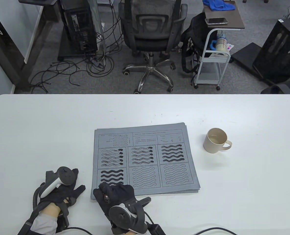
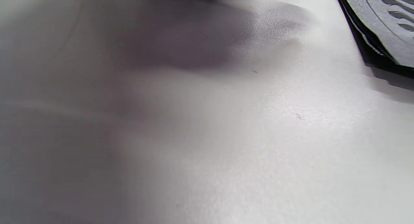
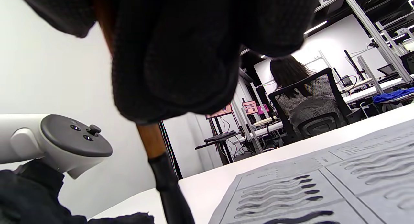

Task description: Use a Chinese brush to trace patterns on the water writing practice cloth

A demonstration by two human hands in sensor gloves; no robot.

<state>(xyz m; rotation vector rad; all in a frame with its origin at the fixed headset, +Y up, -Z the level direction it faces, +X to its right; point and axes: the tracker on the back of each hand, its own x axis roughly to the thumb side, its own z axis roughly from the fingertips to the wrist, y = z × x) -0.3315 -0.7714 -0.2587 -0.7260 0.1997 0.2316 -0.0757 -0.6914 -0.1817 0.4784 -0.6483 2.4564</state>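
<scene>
A grey water writing cloth (image 1: 145, 159) lies mid-table, printed with six boxes of wavy lines; several boxes carry dark wet strokes. It also shows in the right wrist view (image 3: 323, 191) and at the corner of the left wrist view (image 2: 381, 26). My right hand (image 1: 115, 195) grips a brown-handled brush (image 3: 155, 146) over the cloth's near left corner, by the lower left box; the tip is out of sight. My left hand (image 1: 61, 188) rests on the table left of the cloth, holding nothing I can see.
A beige mug (image 1: 216, 140) stands on the white table (image 1: 245, 171) to the right of the cloth. An office chair (image 1: 151, 36) and a small cart (image 1: 214, 53) stand beyond the far edge.
</scene>
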